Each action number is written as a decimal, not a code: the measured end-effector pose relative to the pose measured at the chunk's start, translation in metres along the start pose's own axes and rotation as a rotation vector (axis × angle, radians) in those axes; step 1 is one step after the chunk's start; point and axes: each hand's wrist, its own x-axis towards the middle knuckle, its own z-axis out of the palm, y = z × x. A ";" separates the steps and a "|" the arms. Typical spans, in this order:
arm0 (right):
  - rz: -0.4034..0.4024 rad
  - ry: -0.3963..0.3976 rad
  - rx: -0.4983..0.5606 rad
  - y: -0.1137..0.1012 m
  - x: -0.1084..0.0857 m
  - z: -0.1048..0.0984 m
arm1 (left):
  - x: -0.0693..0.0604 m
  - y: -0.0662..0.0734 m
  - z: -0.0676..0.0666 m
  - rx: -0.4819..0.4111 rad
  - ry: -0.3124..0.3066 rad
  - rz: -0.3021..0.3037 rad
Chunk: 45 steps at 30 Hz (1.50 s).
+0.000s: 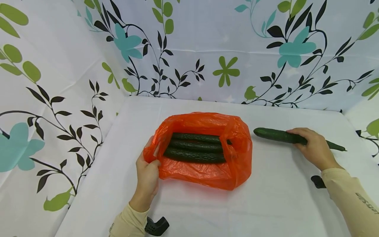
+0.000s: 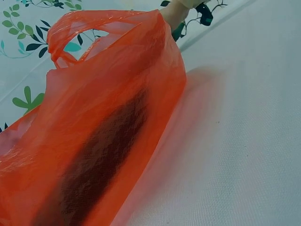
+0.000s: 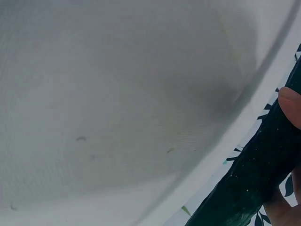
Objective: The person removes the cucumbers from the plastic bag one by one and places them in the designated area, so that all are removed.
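White tabletop (image 1: 231, 214) underlies crinkled bag (image 1: 195, 172) and slender cucumber (image 1: 278, 135).

Three cucumbers (image 1: 195, 145) lie in the bag (image 1: 192, 170) on the table (image 1: 260, 210), left of another cucumber (image 1: 272, 134).

This is looking like a small recording set-up; whether a home or a studio is housing it, the views are leaving unclear. Cloth (image 1: 189, 39) printed with leaves, flowers and birds is hanging far and left, enclosing a white table (image 1: 213, 210), and a wrist-worn black device (image 1: 157, 227) is showing near left.
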 end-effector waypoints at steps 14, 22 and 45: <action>-0.039 -0.039 -0.042 0.014 0.006 0.007 | -0.001 -0.001 0.000 0.008 0.005 -0.005; -0.004 -0.077 -0.052 0.016 0.009 0.007 | 0.000 -0.002 -0.001 -0.002 0.005 -0.028; 0.047 -0.118 -0.015 0.014 0.012 0.012 | -0.001 -0.001 -0.001 -0.006 0.017 -0.027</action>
